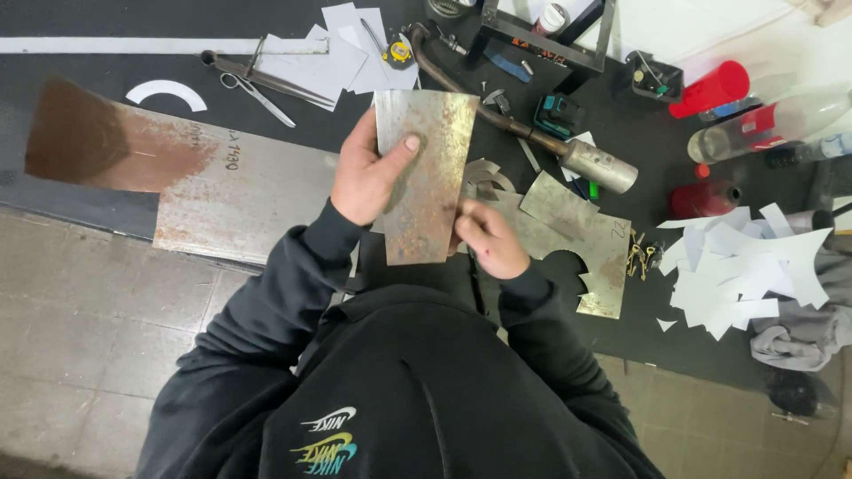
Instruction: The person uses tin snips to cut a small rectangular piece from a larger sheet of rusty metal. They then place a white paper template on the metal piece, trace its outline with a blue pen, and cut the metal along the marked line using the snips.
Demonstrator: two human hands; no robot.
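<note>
Head view, dark floor mat (106, 22) over grey tiles (80, 337), left hand (368, 173) and right hand (490, 239) fingers gripping rusty metal sheet (426, 177).

Your left hand (368, 173) and right hand (490, 239) hold the rusty metal sheet (426, 173) (thumb on top), scissors (257, 96) at ten o'clock.

One view looks straight down from above the person, fairly near, over the dark mat (106, 27) and tiled floor (80, 337).
</note>
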